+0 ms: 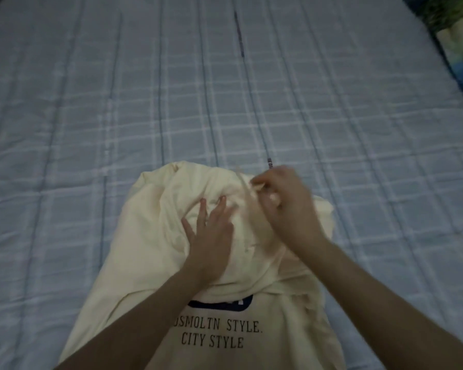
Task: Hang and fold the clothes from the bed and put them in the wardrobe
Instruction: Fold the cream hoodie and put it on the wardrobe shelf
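Note:
A cream hoodie (150, 236) with dark "CITY STYLE" lettering lies on the bed (91, 102) in front of me, its hood end pointing away. My left hand (211, 236) rests flat on the hood with fingers straight, pressing the fabric down. Just to its right, my right hand (284, 198) is curled and pinches a fold or drawstring of the hoodie near the hood's edge; motion blur hides the exact grip.
The bed is covered by a light blue plaid quilt that fills most of the view. A pillow (455, 44) with a green, cream and blue print lies at the far right corner.

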